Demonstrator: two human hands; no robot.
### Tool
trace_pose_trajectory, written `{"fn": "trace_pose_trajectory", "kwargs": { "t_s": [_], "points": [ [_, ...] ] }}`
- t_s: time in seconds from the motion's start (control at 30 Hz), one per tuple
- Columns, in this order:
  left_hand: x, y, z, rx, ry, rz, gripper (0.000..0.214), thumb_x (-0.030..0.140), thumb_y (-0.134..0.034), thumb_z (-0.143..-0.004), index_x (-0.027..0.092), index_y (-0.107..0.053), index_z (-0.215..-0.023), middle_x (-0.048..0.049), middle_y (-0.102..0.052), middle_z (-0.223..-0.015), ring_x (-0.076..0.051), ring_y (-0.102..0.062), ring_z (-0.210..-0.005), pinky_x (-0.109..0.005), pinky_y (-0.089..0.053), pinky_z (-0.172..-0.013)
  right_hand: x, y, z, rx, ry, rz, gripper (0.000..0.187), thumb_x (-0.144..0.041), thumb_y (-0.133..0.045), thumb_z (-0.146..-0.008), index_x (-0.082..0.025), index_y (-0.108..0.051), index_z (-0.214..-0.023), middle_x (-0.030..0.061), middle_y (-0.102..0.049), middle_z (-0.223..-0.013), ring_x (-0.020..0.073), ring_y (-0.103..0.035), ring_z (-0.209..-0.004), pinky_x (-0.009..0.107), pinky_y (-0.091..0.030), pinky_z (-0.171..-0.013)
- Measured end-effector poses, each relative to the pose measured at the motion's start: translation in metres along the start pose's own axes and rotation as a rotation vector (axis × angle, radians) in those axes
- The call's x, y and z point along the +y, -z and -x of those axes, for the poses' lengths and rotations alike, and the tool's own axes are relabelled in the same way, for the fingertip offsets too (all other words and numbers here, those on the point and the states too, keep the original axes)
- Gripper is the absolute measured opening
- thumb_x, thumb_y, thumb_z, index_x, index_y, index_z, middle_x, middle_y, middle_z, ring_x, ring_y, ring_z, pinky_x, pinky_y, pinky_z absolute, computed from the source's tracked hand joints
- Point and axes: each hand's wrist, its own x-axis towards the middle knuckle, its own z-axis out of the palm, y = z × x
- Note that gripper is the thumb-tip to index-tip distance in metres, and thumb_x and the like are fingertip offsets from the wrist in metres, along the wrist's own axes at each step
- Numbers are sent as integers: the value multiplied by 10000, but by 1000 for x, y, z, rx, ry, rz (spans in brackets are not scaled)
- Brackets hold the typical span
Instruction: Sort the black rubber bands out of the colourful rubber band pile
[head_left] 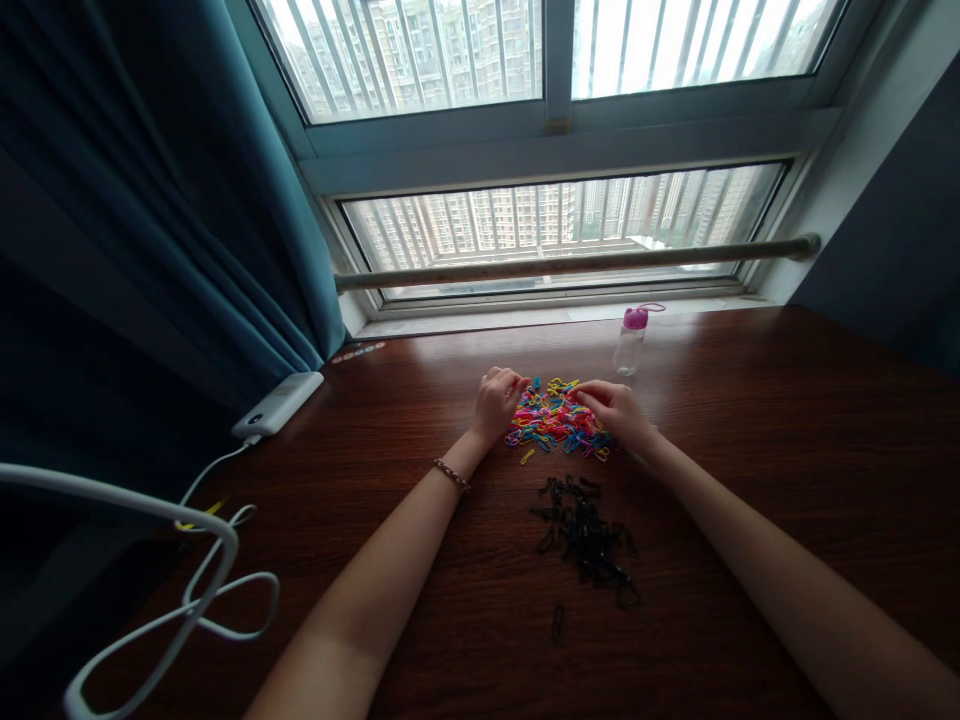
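Note:
A heap of small coloured clips (556, 424), pink, blue and yellow, lies on the dark wooden table (765, 440) in front of the window. My left hand (496, 400) rests at the heap's left edge with its fingers curled in a pinch on something too small to name. My right hand (613, 405) sits at the heap's right side, fingers pressed together over the clips. Closer to me lies a separate pile of black clips (585, 530), with one stray black clip (557, 622) nearer still.
A small clear bottle with a pink cap (631, 340) stands behind the heap. A white power bank (277, 403) with its cable lies at the table's left, beside a teal curtain (165, 210). White cable loops (195, 590) hang at lower left.

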Motion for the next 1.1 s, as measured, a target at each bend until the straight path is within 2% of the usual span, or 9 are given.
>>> {"fn": "trace_pose_trajectory", "kwargs": {
  "t_s": [0.07,0.2,0.37,0.53,0.67,0.77,0.97,1.03,1.1],
  "points": [
    [6,0,-1,-105,-73,71,373,390,-379,-880,179,-527,-611,-17,-562,-642,-148,-477,-714,-273,-355,-711,13,-2,-1,122,142,177,246,-274,-455,-840,-140,-638,-938,97,-639,-967,199,-586,-936,337,-449,-864],
    [20,-1,1,-315,-215,181,386,409,-430,-856,181,-571,-579,-14,-605,-690,-141,-482,-753,-279,-339,-773,27,-6,0,135,252,363,308,-198,-373,-857,-150,-585,-1074,99,-565,-1144,197,-513,-1077,339,-398,-955],
    [38,-1,5,-434,-331,220,358,415,-481,-831,186,-610,-588,-1,-623,-837,-152,-458,-903,-316,-267,-874,28,-5,-16,51,211,534,346,-169,-348,-852,-126,-568,-1116,112,-546,-1179,205,-476,-1122,343,-381,-973],
    [51,-3,11,-543,-412,218,411,468,-559,-751,159,-559,-479,-16,-601,-826,-170,-417,-906,-320,-262,-862,35,-11,-36,-116,165,677,324,-200,-359,-870,-153,-598,-1085,91,-604,-1108,206,-485,-1099,370,-334,-997],
    [54,-7,14,-576,-463,202,421,528,-616,-654,163,-555,-453,-22,-607,-843,-190,-400,-922,-327,-260,-855,42,-16,-34,-124,116,740,315,-249,-371,-878,-172,-626,-1047,78,-598,-1127,197,-504,-1066,338,-369,-958],
    [47,-8,12,-517,-411,172,398,529,-606,-671,178,-584,-485,-21,-617,-817,-188,-418,-915,-332,-259,-863,44,-16,-29,-108,104,762,335,-263,-351,-886,-187,-607,-1088,55,-578,-1168,196,-464,-1121,330,-350,-976],
    [12,-4,4,-79,-32,-8,380,406,-430,-857,187,-596,-594,-26,-616,-770,-173,-468,-856,-324,-310,-806,46,-16,-29,-147,67,787,362,-309,-347,-889,-249,-523,-1200,4,-528,-1244,205,-393,-1199,371,-311,-1005],
    [0,-4,3,5,73,-49,355,370,-410,-871,191,-594,-625,-32,-620,-792,-184,-475,-883,-322,-325,-793,46,-16,-29,-157,76,779,365,-320,-349,-889,-265,-509,-1212,-4,-527,-1245,211,-386,-1206,385,-315,-999],
    [-7,-5,2,40,154,-63,332,341,-398,-876,196,-596,-653,-36,-624,-812,-195,-480,-904,-323,-338,-786,46,-17,-28,-151,91,768,365,-321,-353,-887,-271,-506,-1215,-3,-526,-1246,221,-390,-1204,400,-321,-989]
  ]
}}
